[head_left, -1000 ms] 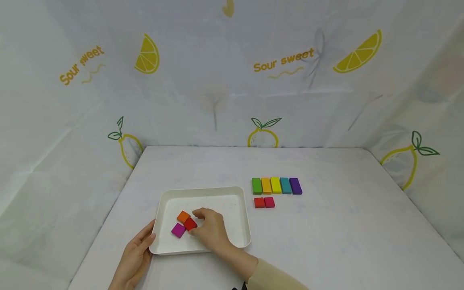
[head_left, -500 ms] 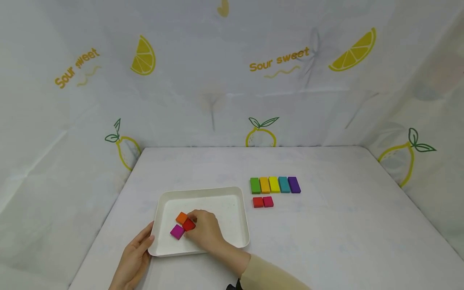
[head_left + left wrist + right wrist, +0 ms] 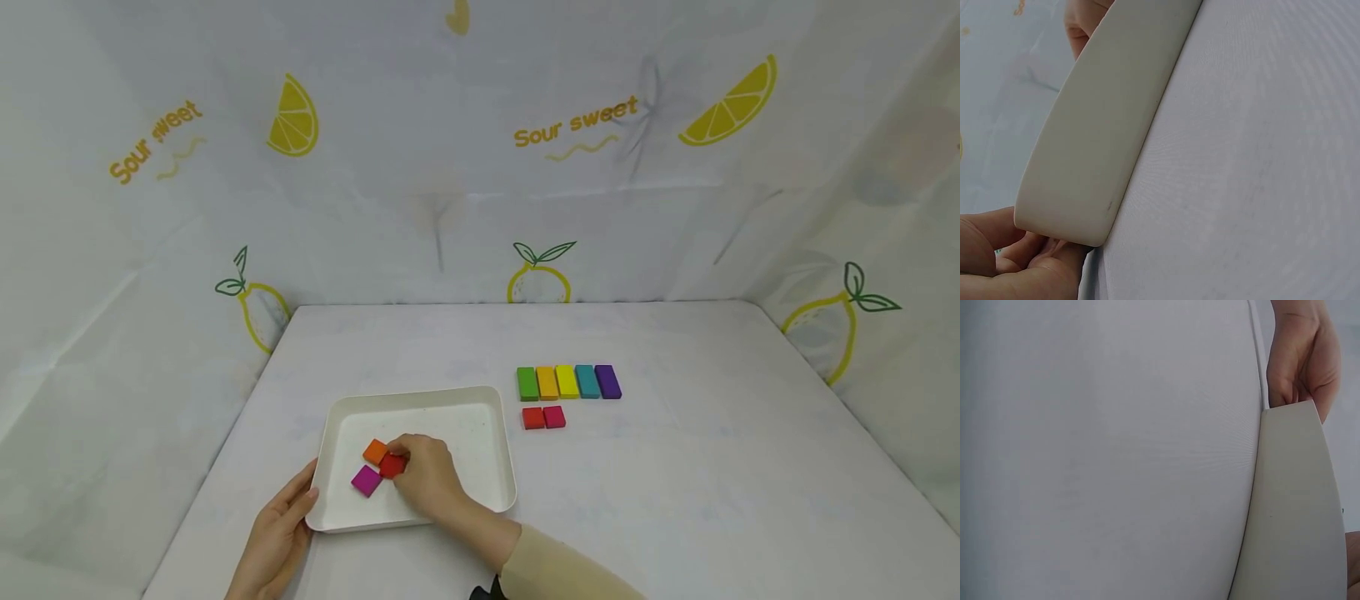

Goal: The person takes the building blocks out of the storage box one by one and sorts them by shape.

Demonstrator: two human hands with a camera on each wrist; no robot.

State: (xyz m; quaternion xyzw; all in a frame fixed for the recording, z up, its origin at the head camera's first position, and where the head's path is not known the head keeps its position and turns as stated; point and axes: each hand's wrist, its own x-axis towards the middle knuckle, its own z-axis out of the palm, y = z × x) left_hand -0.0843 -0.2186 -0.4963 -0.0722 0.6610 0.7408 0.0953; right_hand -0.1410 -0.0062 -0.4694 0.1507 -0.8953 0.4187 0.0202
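A shallow white tray (image 3: 480,450) sits on the table at left of centre in the head view. My left hand (image 3: 276,533) grips its left side near the front corner, thumb at the rim. The left wrist view shows those fingers (image 3: 1029,269) bent at the corner. Inside the tray, my right hand (image 3: 429,475) pinches a red block (image 3: 390,467) between thumb and fingers, covering its right part. An orange block (image 3: 376,452) lies against the red one at upper left, and a magenta block (image 3: 367,481) lies close at lower left.
Right of the tray, a row of upright-laid oblong blocks runs green (image 3: 528,384), amber (image 3: 547,383), yellow (image 3: 567,382), teal (image 3: 588,382) and purple (image 3: 608,382). Below it lie a red-orange block (image 3: 532,418) and a pink block (image 3: 554,417). A lemon-print curtain (image 3: 360,217) surrounds the white table (image 3: 675,500).
My right hand's fingers have come in from the right and closed on the red block. My left hand stays at the tray; the head view has shifted slightly.
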